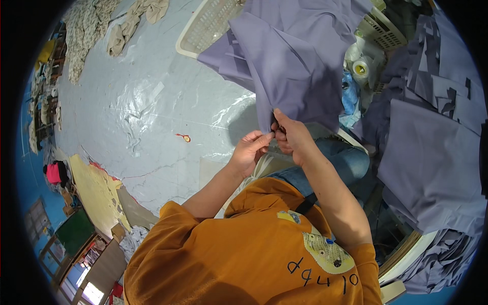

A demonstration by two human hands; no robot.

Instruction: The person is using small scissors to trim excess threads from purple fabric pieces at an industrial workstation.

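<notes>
A large piece of purple-grey fabric (300,61) drapes over a cream plastic basket (189,40) and hangs down toward me. Its near corner is pinched between my two hands, which are close together in front of my body. My left hand (250,152) grips the corner's edge with thumb and fingers. Just to its right, my right hand (294,133) pinches the same fabric, thumb pointing up along it. The fingertips partly hide the bit of cloth between them.
More purple-grey fabric pieces (422,157) are heaped at the right. Beyond my knee are a white thread cone (360,69), a blue plastic bag (349,96) and another basket (384,28). A small red-and-yellow item (185,138) lies on the grey floor (168,101). Patterned cloth (84,35) lies far left.
</notes>
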